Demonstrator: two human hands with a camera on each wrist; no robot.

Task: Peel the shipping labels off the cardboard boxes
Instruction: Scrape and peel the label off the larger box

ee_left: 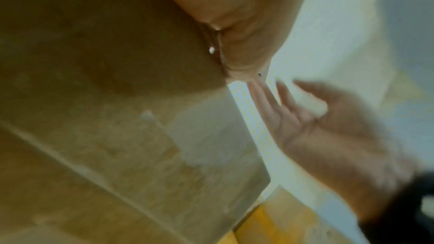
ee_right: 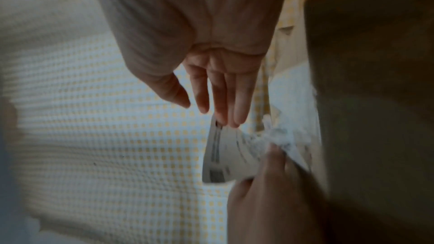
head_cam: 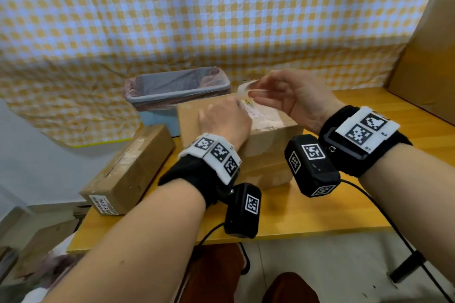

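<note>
The larger cardboard box (head_cam: 261,145) stands upright near the middle of the desk (head_cam: 307,214), its top face patched with pale, torn label residue — a white shipping label (head_cam: 248,88) curls up from the far edge, partly lifted off. A smaller, longer cardboard box (head_cam: 130,170) lies just left of it at the desk's corner — its small white label (head_cam: 103,205) is stuck flat on the near end.

yellow-and-white checked curtain (head_cam: 172,19), brown boxes (head_cam: 268,150), light blue bin (head_cam: 157,115), white label (head_cam: 246,87).

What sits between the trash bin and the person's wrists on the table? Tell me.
The middle cardboard box, its label part peeled by the right hand; the left hand rests on it. Head view.
</note>
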